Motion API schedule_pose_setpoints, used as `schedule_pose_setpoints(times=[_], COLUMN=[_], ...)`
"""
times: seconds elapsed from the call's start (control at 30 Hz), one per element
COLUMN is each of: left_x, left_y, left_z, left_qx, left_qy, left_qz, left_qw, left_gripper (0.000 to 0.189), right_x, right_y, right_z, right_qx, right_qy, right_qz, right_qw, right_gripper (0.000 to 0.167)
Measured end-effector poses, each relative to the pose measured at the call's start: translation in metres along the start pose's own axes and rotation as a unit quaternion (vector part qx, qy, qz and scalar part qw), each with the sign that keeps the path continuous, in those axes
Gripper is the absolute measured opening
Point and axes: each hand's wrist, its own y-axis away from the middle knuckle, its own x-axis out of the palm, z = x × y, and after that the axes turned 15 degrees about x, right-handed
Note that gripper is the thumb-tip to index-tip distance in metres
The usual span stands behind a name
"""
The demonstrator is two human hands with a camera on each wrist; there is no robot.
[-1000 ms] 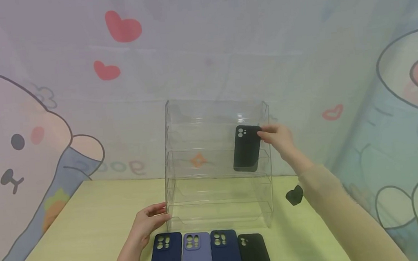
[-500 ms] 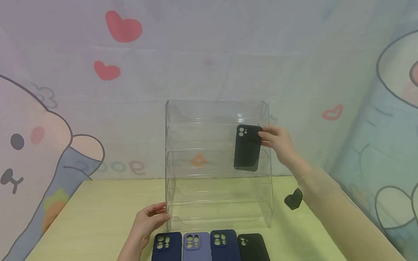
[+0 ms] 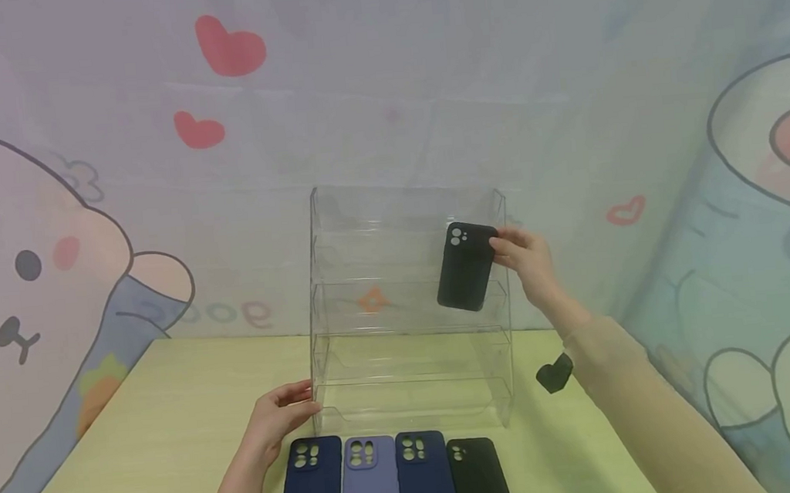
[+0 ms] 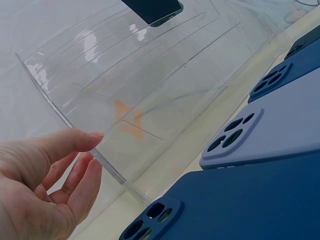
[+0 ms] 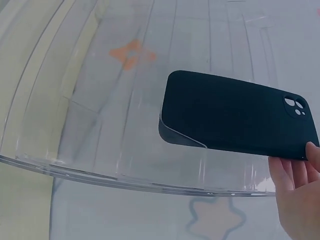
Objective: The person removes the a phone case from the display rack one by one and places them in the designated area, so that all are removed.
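My right hand (image 3: 529,263) pinches a black phone case (image 3: 468,268) by its upper right edge. The case leans a little, camera cutouts at the top, in front of the upper right part of a clear tiered rack (image 3: 313,322). In the right wrist view, one lower corner of the phone case (image 5: 230,115) shows through a clear shelf lip. Low on the rack's left side, my left hand (image 3: 276,420) grips the side panel between thumb and fingers. The left wrist view shows the thumb at the panel's edge and the other fingers behind it.
Before the rack lie a dark blue phone case (image 3: 312,485), a lavender one (image 3: 370,488), another blue one (image 3: 427,476) and a black one (image 3: 481,479), side by side on the pale yellow table (image 3: 138,437). Behind hangs a printed cloth (image 3: 381,69).
The black phone case in my right hand has risen slightly and tilted more, its lower end higher against the rack. My left hand keeps its grip on the side panel.
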Motion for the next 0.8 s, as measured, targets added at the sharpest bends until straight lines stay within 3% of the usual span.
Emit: schedule_pose_setpoints(times=[0.43, 0.6, 0.8], left_x=[0.0, 0.0, 0.0], left_y=[-0.001, -0.002, -0.002], left_z=[0.002, 0.003, 0.003], left_qx=[-0.004, -0.006, -0.005], left_qy=[0.002, 0.001, 0.002], left_qz=[-0.004, -0.004, -0.002], left_qw=[1.0, 1.0, 1.0], left_gripper=[0.056, 0.056, 0.056], right_x=[-0.008, -0.013, -0.021], right_y=[0.008, 0.013, 0.018], right_z=[0.017, 0.02, 0.016], right_qx=[-0.019, -0.001, 0.031], right_qy=[-0.044, -0.042, -0.028], right_qz=[-0.022, -0.015, -0.016], right_qw=[0.9986, 0.999, 0.999], right_gripper=[0.006, 0.003, 0.011])
